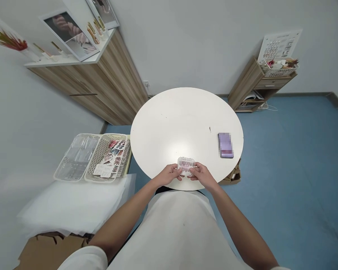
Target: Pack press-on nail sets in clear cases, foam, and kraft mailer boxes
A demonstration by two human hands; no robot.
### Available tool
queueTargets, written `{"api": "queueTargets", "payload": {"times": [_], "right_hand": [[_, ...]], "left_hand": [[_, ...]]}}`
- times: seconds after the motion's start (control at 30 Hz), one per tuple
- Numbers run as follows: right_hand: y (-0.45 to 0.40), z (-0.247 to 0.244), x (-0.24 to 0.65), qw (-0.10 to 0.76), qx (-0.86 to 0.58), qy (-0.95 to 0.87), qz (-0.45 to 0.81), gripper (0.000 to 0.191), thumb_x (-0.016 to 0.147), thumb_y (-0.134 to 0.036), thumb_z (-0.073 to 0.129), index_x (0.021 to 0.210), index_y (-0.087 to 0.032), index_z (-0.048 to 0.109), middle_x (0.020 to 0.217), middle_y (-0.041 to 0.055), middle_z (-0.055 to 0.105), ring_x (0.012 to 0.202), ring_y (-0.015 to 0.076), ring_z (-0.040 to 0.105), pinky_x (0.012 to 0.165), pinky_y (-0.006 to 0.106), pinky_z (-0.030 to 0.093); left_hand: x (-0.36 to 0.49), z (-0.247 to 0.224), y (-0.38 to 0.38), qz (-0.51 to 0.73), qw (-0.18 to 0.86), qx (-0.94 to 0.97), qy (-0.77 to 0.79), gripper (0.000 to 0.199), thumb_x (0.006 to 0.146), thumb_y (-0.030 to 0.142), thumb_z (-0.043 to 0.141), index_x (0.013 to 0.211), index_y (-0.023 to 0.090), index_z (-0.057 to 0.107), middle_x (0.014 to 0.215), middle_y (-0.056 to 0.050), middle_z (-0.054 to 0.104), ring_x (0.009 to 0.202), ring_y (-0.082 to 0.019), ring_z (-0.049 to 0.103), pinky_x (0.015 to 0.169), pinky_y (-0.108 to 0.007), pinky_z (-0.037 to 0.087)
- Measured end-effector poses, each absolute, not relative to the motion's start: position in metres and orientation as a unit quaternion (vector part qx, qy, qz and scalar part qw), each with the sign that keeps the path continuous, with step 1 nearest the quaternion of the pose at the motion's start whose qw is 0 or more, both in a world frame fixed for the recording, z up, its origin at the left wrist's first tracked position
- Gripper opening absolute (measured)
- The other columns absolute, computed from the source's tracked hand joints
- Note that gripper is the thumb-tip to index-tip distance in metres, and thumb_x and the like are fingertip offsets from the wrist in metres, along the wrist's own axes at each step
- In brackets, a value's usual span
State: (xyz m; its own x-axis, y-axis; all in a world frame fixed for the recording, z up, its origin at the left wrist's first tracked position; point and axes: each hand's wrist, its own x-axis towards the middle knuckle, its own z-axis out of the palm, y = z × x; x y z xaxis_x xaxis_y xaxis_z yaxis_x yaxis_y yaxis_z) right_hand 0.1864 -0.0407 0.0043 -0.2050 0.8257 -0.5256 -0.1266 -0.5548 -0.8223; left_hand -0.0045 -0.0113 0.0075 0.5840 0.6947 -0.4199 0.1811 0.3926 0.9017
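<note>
A small clear plastic case point(185, 165) with pink pieces inside is held over the near edge of the round white table point(183, 112). My left hand point(169, 175) grips its left side, the thumb on the lower left corner. On the right side my right hand point(200, 175) grips the same case, thumb at the lower right corner. The case looks closed. A purple-screened phone point(225, 145) lies on the table to the right.
Left of the table are a basket point(94, 173) of printed cards and a basket point(59, 170) of clear packages. A wooden cabinet point(124, 75) stands back left, a small shelf unit point(243, 84) back right. Cardboard point(233, 179) is under the table's right edge.
</note>
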Motion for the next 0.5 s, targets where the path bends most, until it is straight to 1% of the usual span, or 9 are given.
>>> {"api": "queueTargets", "payload": {"times": [0.1, 0.17, 0.23, 0.27, 0.33, 0.4, 0.47, 0.5], "right_hand": [[-0.039, 0.001, 0.188, 0.358, -0.528, -0.33, 0.696, 0.032, 0.068, -0.042, 0.062, 0.091, -0.02, 0.056, 0.079, 0.0027, 0.066, 0.074, 0.0171, 0.062, 0.064, 0.03, 0.05], [-0.039, -0.004, 0.189, 0.369, -0.528, -0.33, 0.69, 0.032, 0.068, -0.042, 0.061, 0.091, -0.021, 0.056, 0.084, 0.0032, 0.065, 0.076, 0.0165, 0.062, 0.063, 0.03, 0.05], [-0.038, -0.011, 0.188, 0.372, -0.534, -0.324, 0.687, 0.034, 0.067, -0.043, 0.061, 0.092, -0.02, 0.056, 0.086, 0.0037, 0.065, 0.075, 0.016, 0.062, 0.062, 0.029, 0.05], [-0.038, -0.014, 0.188, 0.372, -0.538, -0.319, 0.686, 0.035, 0.067, -0.044, 0.06, 0.092, -0.02, 0.055, 0.086, 0.0039, 0.065, 0.074, 0.0159, 0.062, 0.061, 0.028, 0.049], [-0.036, -0.02, 0.185, 0.375, -0.542, -0.312, 0.685, 0.036, 0.068, -0.045, 0.059, 0.094, -0.02, 0.054, 0.085, 0.0041, 0.065, 0.074, 0.0163, 0.062, 0.061, 0.029, 0.049], [-0.035, -0.023, 0.183, 0.381, -0.544, -0.31, 0.68, 0.037, 0.068, -0.044, 0.059, 0.095, -0.02, 0.053, 0.084, 0.0043, 0.065, 0.074, 0.0169, 0.062, 0.062, 0.029, 0.049], [-0.034, -0.025, 0.18, 0.391, -0.55, -0.309, 0.67, 0.039, 0.067, -0.044, 0.06, 0.097, -0.02, 0.051, 0.083, 0.004, 0.065, 0.074, 0.0173, 0.062, 0.063, 0.031, 0.049], [-0.034, -0.025, 0.178, 0.397, -0.555, -0.308, 0.663, 0.041, 0.067, -0.044, 0.06, 0.098, -0.02, 0.049, 0.081, 0.0034, 0.065, 0.072, 0.0171, 0.062, 0.063, 0.031, 0.05]], "left_hand": [[0.003, 0.005, -0.013, 0.187, 0.715, 0.518, 0.431, 0.043, 0.075, 0.049, 0.051, 0.101, 0.015, 0.058, 0.09, -0.008, 0.064, 0.065, -0.015, 0.062, 0.066, -0.026, 0.044], [0.008, 0.001, -0.015, 0.194, 0.709, 0.51, 0.447, 0.045, 0.076, 0.05, 0.05, 0.101, 0.014, 0.058, 0.09, -0.01, 0.064, 0.064, -0.015, 0.062, 0.061, -0.026, 0.044], [0.012, -0.003, -0.017, 0.197, 0.705, 0.499, 0.463, 0.047, 0.076, 0.051, 0.049, 0.101, 0.013, 0.057, 0.089, -0.011, 0.064, 0.062, -0.015, 0.061, 0.056, -0.025, 0.044], [0.014, -0.005, -0.018, 0.199, 0.705, 0.494, 0.468, 0.047, 0.076, 0.051, 0.049, 0.101, 0.012, 0.057, 0.089, -0.011, 0.063, 0.063, -0.016, 0.061, 0.056, -0.025, 0.045], [0.016, -0.009, -0.019, 0.212, 0.703, 0.489, 0.471, 0.046, 0.077, 0.05, 0.048, 0.102, 0.013, 0.057, 0.09, -0.011, 0.063, 0.066, -0.016, 0.061, 0.062, -0.027, 0.046], [0.016, -0.01, -0.019, 0.244, 0.683, 0.493, 0.48, 0.043, 0.079, 0.047, 0.047, 0.106, 0.014, 0.055, 0.096, -0.01, 0.062, 0.077, -0.017, 0.061, 0.072, -0.03, 0.045], [0.014, -0.011, -0.02, 0.283, 0.635, 0.497, 0.518, 0.044, 0.079, 0.045, 0.048, 0.113, 0.017, 0.051, 0.105, -0.01, 0.058, 0.087, -0.018, 0.058, 0.079, -0.031, 0.044], [0.012, -0.011, -0.021, 0.297, 0.607, 0.499, 0.543, 0.046, 0.079, 0.044, 0.049, 0.117, 0.019, 0.048, 0.109, -0.01, 0.056, 0.09, -0.017, 0.056, 0.079, -0.031, 0.043]]}}
